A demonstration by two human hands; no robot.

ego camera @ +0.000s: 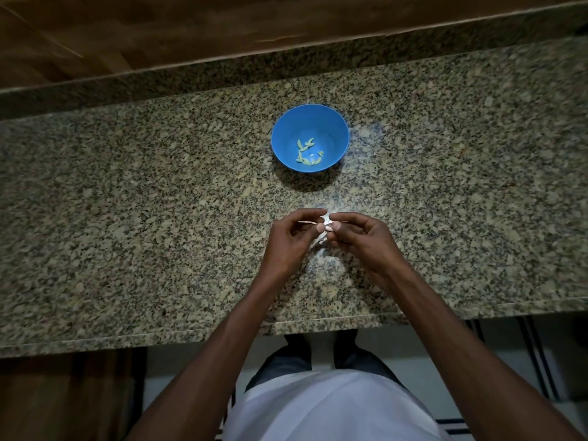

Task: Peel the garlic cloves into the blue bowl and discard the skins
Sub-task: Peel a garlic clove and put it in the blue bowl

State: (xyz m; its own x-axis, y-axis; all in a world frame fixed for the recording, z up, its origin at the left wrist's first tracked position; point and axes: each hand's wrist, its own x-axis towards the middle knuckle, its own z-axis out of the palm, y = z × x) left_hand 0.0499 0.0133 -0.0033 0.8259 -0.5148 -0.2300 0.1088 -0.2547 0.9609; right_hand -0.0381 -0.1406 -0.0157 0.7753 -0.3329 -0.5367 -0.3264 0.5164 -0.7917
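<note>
A blue bowl [310,128] stands on the granite counter, holding several pale peeled garlic cloves [308,152] at its bottom. Nearer to me, my left hand [291,241] and my right hand [362,238] meet above the counter, fingertips pinched together on a small white garlic clove [325,225] with papery skin. Thin strips of skin stick out to the left of the clove and hang down between my thumbs. The clove itself is mostly hidden by my fingers.
The speckled granite counter [127,218] stretches left and right, with a raised back ledge [222,71] and wooden panelling behind. Its front edge runs just above my torso, and floor shows below.
</note>
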